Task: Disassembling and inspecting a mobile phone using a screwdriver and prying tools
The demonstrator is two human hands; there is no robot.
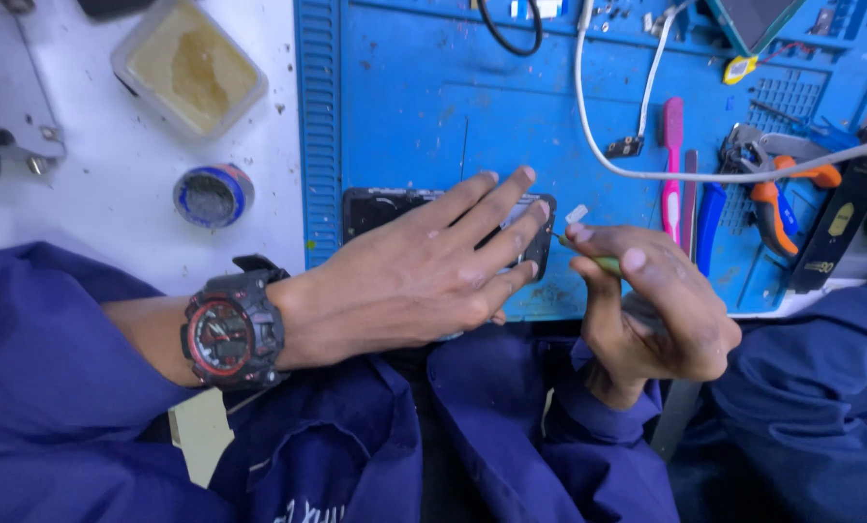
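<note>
R hand (651,310): curled shut round a thin green-handled tool (603,261), thumb and forefinger pinching it near the front; tip pointed at the phone's right end, at or just off its edge; contact not clear. A small white bit (577,213) sat just above the fingertips.

L hand (424,266): spread flat, fingers wide, palm down on the phone (380,208), pinning it; gripped nothing. Black-and-red watch (232,334) on that wrist.

Phone: dark, lay flat on blue mat (424,97), near its front edge, mostly hidden under L hand.

Step, by judgement: working the phone's right end w/ the tool while the other hand steadied it. Next move prob. called for a fine, light tip and firm hold-down.

Around: white cable (588,126) across mat; pink brush (672,165), orange-grip pliers (777,199) to the right; tape roll (212,194) and tub (189,66) on white bench, left.
</note>
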